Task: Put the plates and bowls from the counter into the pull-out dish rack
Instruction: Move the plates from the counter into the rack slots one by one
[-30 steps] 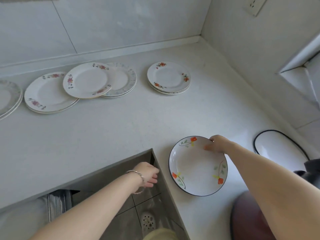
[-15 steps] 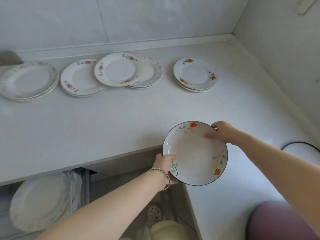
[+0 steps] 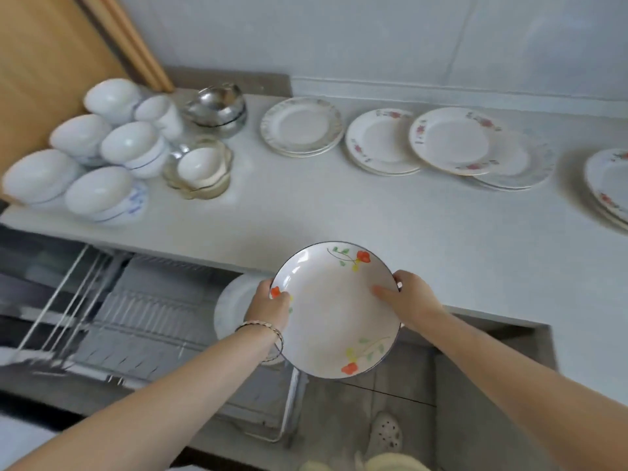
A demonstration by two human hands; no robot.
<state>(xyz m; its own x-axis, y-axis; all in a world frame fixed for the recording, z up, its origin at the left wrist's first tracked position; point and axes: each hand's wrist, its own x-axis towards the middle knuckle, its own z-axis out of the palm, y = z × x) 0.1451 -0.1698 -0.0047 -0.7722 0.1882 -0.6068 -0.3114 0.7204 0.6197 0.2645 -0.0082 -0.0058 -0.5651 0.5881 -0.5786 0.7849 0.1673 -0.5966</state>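
A white plate with orange flowers and a dark rim (image 3: 334,312) is in the air beyond the counter's front edge, above the right end of the pull-out wire dish rack (image 3: 142,321). My left hand (image 3: 270,305) grips its left rim and my right hand (image 3: 406,300) grips its right rim, thumb on the inside. One white plate (image 3: 231,305) stands in the rack, partly hidden behind my left hand. On the counter (image 3: 339,212) lie stacks of floral plates (image 3: 382,141) and a plainer stack (image 3: 300,125). Upturned white bowls (image 3: 98,192) sit at the far left.
A steel bowl (image 3: 217,107) and a glass scalloped bowl holding a white one (image 3: 198,168) stand near the bowls. A wooden panel (image 3: 51,69) rises at the left. Tiled floor and a light shoe (image 3: 385,436) show below the plate.
Both hands have carried the flowered plate left, off the counter corner to above the rack. The view has swung left, bringing the bowls and rack into sight.
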